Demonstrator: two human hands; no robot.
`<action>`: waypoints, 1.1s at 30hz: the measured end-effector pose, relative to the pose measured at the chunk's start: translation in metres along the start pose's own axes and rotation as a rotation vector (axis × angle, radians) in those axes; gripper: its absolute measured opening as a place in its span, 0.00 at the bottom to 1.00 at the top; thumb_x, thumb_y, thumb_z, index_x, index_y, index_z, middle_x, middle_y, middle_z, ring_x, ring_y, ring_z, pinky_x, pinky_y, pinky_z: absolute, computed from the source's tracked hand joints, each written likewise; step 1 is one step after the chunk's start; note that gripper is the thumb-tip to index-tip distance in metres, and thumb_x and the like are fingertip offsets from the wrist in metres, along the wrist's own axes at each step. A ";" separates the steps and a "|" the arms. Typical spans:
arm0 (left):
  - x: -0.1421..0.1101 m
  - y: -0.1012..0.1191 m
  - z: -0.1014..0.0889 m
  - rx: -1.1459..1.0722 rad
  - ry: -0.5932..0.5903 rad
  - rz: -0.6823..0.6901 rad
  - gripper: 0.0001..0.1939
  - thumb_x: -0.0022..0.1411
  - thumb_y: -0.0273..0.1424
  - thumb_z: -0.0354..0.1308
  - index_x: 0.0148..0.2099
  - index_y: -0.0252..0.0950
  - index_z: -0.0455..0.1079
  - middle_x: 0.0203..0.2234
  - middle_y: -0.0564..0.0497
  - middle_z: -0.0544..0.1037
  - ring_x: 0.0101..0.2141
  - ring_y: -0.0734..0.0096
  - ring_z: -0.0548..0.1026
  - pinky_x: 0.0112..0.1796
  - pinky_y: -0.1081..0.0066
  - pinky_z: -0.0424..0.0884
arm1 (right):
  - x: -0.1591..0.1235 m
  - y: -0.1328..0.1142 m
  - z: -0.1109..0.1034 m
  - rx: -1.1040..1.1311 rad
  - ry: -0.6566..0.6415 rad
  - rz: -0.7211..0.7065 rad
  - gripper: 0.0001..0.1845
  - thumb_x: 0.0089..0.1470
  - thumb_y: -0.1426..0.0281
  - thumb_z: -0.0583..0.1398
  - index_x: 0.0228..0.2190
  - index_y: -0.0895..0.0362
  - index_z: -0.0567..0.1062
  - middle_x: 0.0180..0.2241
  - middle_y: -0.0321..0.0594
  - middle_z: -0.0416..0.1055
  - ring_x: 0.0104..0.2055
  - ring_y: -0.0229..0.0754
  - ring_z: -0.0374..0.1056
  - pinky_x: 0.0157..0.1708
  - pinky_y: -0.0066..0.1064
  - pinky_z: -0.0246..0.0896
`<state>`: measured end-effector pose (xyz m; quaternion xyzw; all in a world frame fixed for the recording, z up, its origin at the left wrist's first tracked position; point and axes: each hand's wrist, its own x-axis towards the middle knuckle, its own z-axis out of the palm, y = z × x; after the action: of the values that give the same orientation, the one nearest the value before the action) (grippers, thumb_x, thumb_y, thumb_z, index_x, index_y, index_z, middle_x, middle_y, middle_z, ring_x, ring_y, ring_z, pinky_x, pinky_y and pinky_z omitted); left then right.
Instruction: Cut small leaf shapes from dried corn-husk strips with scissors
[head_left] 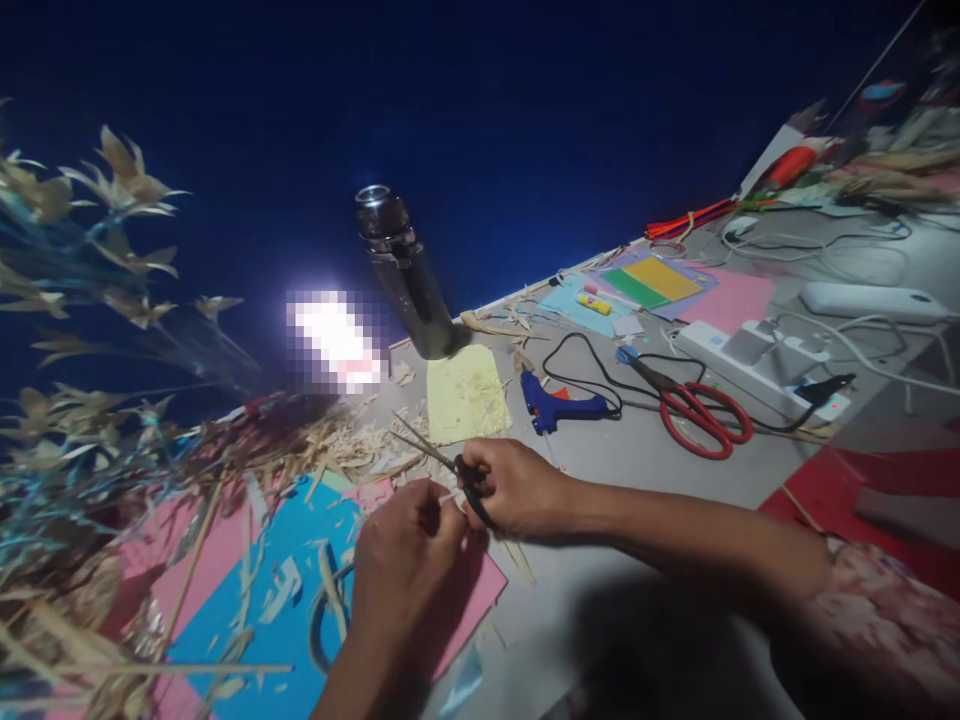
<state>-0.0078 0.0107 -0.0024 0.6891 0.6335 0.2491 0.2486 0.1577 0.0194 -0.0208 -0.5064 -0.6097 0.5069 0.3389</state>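
Observation:
My right hand (525, 488) is closed round the dark handles of a small pair of scissors (429, 445). Their thin blades point up and to the left, slightly apart. Close beside it, my left hand (409, 535) is pinched, its fingertips near the scissor handles. Something small and pale shows at those fingertips, too small to name. Under the hands lie a pink sheet (476, 605) and, further left, a blue sheet (277, 560) strewn with pale dried strips. A yellow sheet (466, 395) with bits on it lies just beyond the blades.
A dark flask (412, 290) stands behind the yellow sheet. To the right lie a blue glue gun (566, 408), red-handled scissors (705, 420) and a white power strip (761, 375) with cables. Dried flowers on stems (127, 180) rise at left. Shavings (330, 455) litter the table.

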 end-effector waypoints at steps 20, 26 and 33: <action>-0.002 -0.003 0.006 -0.108 0.092 0.021 0.07 0.54 0.35 0.57 0.28 0.39 0.74 0.23 0.51 0.79 0.23 0.64 0.74 0.29 0.68 0.65 | 0.002 0.007 0.001 -0.025 0.098 -0.122 0.10 0.42 0.76 0.64 0.27 0.55 0.68 0.26 0.31 0.67 0.29 0.35 0.61 0.27 0.25 0.50; 0.002 -0.005 -0.007 -0.442 -0.125 -0.113 0.12 0.55 0.38 0.58 0.37 0.37 0.76 0.20 0.52 0.77 0.21 0.65 0.74 0.25 0.70 0.66 | 0.000 0.005 0.000 0.031 0.089 -0.129 0.09 0.43 0.76 0.64 0.28 0.56 0.70 0.28 0.32 0.69 0.29 0.36 0.62 0.28 0.25 0.53; -0.005 0.004 0.006 -0.259 -0.058 -0.037 0.09 0.54 0.35 0.57 0.24 0.39 0.70 0.16 0.55 0.74 0.18 0.68 0.72 0.22 0.72 0.62 | 0.002 0.002 -0.002 -0.029 0.066 -0.091 0.09 0.44 0.75 0.65 0.30 0.57 0.71 0.26 0.31 0.68 0.27 0.35 0.60 0.24 0.24 0.49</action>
<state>-0.0013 0.0056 -0.0043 0.6462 0.6011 0.3041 0.3586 0.1598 0.0216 -0.0223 -0.4997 -0.6278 0.4650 0.3741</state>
